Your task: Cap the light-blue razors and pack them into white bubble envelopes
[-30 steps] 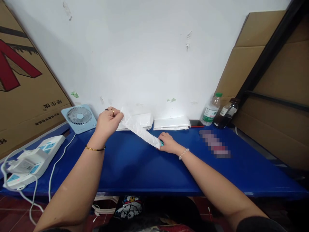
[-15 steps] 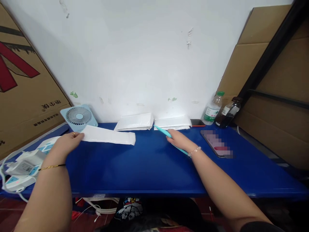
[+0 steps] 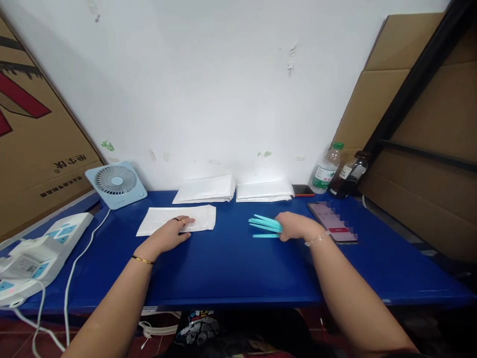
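Observation:
A flat white envelope-like packet (image 3: 158, 217) lies on the left half of the blue table. My left hand (image 3: 172, 234) rests on its lower right part, fingers stretched out and apart. Over the table, right of the middle, my right hand (image 3: 296, 226) is closed around the near ends of several thin turquoise sticks (image 3: 265, 223). Their free ends point left and fan out slightly, one of them lower than the rest. What the sticks are exactly, I cannot make out. Against the wall lie two stacks of similar white packets, a left stack (image 3: 204, 189) and a right stack (image 3: 264, 190).
A light blue fan (image 3: 117, 184) and a white power strip (image 3: 70, 233) with cables stand at the left. On the right are a phone (image 3: 331, 223), an orange-edged phone-like device (image 3: 303, 190), a clear water bottle (image 3: 327, 169) and a dark-filled bottle (image 3: 350, 175). Cardboard flanks both sides.
The white packet, held up by my left hand before, now lies flat under that hand. My right hand has moved right and nearer, and the turquoise sticks now show fanned out.

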`<state>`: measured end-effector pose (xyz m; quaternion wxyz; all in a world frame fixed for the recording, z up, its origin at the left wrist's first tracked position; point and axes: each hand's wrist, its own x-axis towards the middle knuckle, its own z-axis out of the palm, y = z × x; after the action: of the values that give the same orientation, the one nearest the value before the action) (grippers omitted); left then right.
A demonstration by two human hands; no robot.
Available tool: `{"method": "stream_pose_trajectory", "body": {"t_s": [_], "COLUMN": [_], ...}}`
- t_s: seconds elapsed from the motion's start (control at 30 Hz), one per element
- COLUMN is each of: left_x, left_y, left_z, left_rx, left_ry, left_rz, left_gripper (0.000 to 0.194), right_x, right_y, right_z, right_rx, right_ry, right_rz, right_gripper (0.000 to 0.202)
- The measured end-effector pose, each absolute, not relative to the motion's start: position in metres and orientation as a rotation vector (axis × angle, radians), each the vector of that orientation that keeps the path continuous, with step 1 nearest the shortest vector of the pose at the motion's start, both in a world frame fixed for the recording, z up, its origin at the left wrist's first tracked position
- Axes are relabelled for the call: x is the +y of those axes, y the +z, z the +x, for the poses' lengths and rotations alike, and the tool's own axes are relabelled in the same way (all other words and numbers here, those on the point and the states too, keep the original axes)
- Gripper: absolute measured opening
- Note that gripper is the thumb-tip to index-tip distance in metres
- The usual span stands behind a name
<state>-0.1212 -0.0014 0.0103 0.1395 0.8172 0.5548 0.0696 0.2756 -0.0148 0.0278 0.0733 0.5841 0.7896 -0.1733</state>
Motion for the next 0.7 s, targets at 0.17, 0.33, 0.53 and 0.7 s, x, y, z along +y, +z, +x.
{"method": "stream_pose_trajectory", "body": {"t_s": [0.17, 0.33, 0.53, 0.7], "left_x": [-0.018, -0.016, -0.005, -0.017], "left_y": [0.029, 0.044, 0.018, -0.006], "left_z": [-0.132, -0.076, 0.007, 0.027], "left_rx": [1.618, 1.382, 1.146, 1.300], "left_ry": [0.165, 0.437, 0.263, 0.133], "left_rz": [2.297, 2.451, 2.689, 2.662], "left_gripper": [0.055, 0.062, 0.079, 0.073], "right_x": [-0.008, 0.000, 0.005, 0.007], "right_y": [0.018, 0.007, -0.006, -0.001], "right_z": [0.234, 0.220, 0.226, 0.244], "right_rx": [2.696, 2.842, 2.984, 3.086], "right_ry": [-0.307, -0.289, -0.221, -0.397], "right_rz": [1.554, 1.468, 1.420, 1.385], "right_gripper": [0.018, 0.020, 0.043, 0.063]}}
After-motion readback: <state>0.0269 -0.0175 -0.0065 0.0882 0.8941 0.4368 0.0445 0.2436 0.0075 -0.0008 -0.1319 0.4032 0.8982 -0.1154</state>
